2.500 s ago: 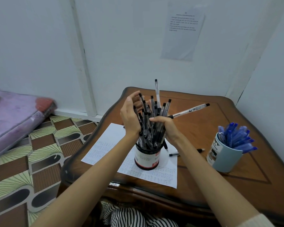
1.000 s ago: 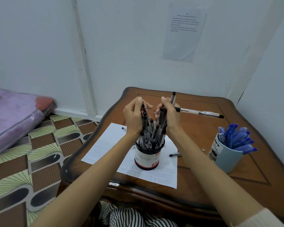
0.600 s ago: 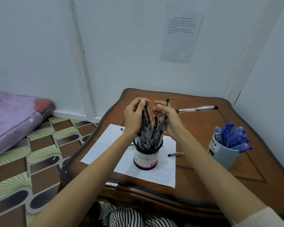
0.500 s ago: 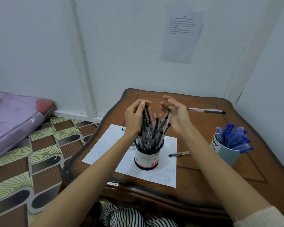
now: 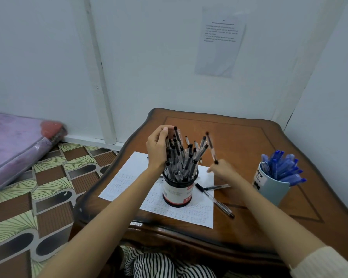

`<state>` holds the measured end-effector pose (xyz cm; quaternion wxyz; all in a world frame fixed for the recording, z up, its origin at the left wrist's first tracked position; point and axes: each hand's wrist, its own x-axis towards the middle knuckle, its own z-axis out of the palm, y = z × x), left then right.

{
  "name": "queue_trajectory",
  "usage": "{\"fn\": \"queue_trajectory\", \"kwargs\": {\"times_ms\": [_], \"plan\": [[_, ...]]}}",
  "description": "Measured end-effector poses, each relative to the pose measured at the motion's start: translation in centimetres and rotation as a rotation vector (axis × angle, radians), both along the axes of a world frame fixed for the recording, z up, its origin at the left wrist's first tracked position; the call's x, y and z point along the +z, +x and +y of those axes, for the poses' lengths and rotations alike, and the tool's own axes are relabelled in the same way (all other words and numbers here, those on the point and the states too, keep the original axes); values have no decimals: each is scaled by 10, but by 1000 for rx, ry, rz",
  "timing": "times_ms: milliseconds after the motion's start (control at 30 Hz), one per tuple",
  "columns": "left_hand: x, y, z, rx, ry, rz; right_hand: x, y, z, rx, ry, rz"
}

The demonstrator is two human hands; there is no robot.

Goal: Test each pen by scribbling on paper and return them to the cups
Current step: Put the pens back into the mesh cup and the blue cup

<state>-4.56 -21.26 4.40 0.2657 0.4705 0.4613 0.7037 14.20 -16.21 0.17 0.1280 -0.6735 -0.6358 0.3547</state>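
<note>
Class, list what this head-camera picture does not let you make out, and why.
White printed wall notice, head view: text too small.
Right hand and its clear black-capped pen: motion-blurred, fingers indistinct.
Left hand: fingertips hidden behind black-capped pens in the black cup.
Pale blue mug: lettering curves out of sight.

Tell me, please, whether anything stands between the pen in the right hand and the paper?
Nothing visible does. The right hand holds the pen at the bare right edge of the paper, beside the black cup; two loose pens lie nearer the person.
</note>
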Motion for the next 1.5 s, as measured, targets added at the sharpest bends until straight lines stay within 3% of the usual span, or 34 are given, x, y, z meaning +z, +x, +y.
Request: {"fn": "queue_trajectory", "kwargs": {"times_ms": [100, 333, 567, 733, 867, 1067, 1267, 1500], "plan": [[-1, -5, -2, 0, 4, -6, -16, 2, 1, 61, 21, -243], [-15, -27, -2, 37, -108, 53, 5, 11, 3, 5, 23, -261], [-64, -61, -15, 1, -337, 624, -2, 24, -6, 89, 90, -388], [-92, -79, -17, -98, -458, 874, -19, 31, -13, 66, 237, -362], [-95, -75, -16, -81, -462, 870, -27, 29, -25, 79, 390, -382], [-98, -70, -15, -9, -436, 883, -54, 26, -35, 57, 434, -389], [-96, -56, -13, 135, -426, 777, -56, 26, -33, 59, 431, -355], [-96, -60, -9, 163, -431, 640, -60, 28, -31, 52, 492, -377]]}}
